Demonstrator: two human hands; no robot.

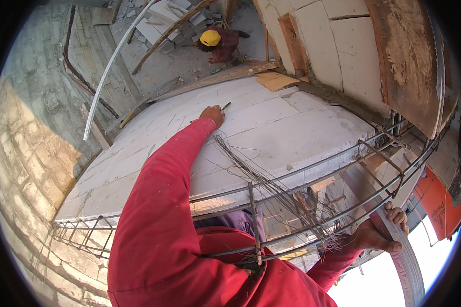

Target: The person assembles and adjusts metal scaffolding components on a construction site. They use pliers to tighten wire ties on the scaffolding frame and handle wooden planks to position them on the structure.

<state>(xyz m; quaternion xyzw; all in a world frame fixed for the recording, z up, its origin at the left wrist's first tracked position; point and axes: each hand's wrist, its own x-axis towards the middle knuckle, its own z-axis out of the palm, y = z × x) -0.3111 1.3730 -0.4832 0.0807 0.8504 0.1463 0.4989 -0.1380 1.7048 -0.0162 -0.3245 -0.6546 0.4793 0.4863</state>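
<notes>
In the head view, the step in hand looks like work with a slim dark tool [226, 106] over the white block surface [302, 130]; the next move calls for steady reach. The tool juts upper-right from the clenched left hand [212, 116], upper middle of the frame. The right hand [376, 234], lower right, grasps a long bar [407, 267].

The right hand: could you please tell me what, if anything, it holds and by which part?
The right hand grips a long bar, partway along its length.
</notes>
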